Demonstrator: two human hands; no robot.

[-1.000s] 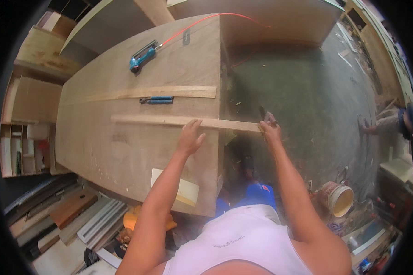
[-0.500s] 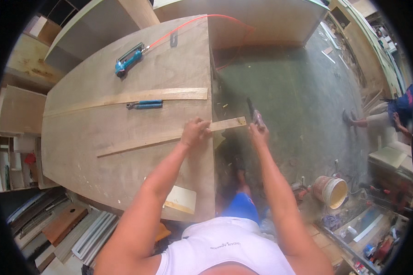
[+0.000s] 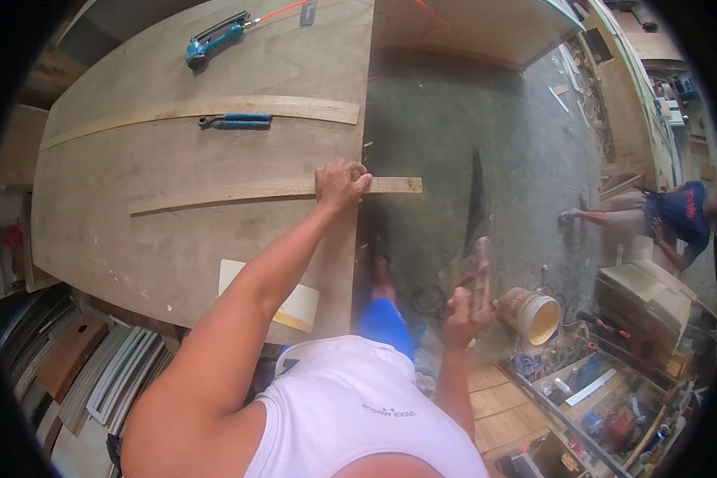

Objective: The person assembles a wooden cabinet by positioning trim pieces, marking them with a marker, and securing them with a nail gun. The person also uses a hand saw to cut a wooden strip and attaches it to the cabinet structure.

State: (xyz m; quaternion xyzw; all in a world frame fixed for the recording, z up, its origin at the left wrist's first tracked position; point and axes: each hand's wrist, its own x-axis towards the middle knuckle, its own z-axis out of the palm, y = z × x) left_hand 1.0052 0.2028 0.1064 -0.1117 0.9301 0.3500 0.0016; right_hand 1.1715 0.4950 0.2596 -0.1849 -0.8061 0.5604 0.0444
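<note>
Near the table's right edge my left hand point(image 3: 342, 185) grips a narrow wooden strip point(image 3: 398, 185) and holds it down. The strip lies across the table top, with its right end sticking out past the edge. My right hand point(image 3: 465, 315), to the lower right over the floor, is closed round the handle of a handsaw point(image 3: 479, 259). The saw's dark blade points away from me, blurred, apart from the strip.
On the wooden table point(image 3: 135, 263) lie a second long strip point(image 3: 271, 106), blue-handled pliers point(image 3: 239, 122), a teal nail gun point(image 3: 213, 45) with a red hose, and a pale block point(image 3: 297, 309). A bucket point(image 3: 531, 315) and a person point(image 3: 681, 219) are at the right.
My right hand has drawn the saw back toward me and to the right, away from the strip's end. The strip has turned slightly under my left hand. My view has shifted.
</note>
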